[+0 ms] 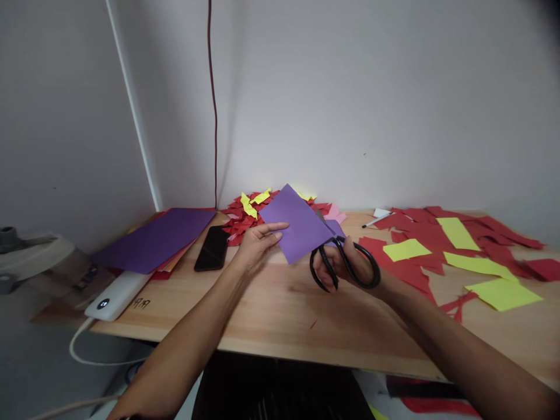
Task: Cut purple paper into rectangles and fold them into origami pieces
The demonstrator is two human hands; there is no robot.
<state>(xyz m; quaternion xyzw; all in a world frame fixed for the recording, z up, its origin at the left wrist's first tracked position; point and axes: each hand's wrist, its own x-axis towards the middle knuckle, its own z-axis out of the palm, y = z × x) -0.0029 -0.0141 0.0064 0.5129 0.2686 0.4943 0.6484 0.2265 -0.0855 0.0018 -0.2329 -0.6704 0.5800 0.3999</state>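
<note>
My left hand (260,245) pinches a purple sheet of paper (297,224) by its lower left edge and holds it up over the table. Black-handled scissors (371,265) are in my right hand (335,262), with fingers and thumb through the loops. Their blades meet the right side of the purple paper, and part of them is hidden by it. A smaller purple piece (336,227) shows just behind the blades. Beyond the paper lies a heap of red scraps (238,224) with some yellow and pink bits among them.
On the left are a stack of coloured sheets topped with purple (161,239), a white power bank (116,297) with a cable, and a black phone (212,248). Red pieces (406,271), yellow pieces (503,293) and a pen (377,220) lie on the right. A wall stands behind the table (271,315).
</note>
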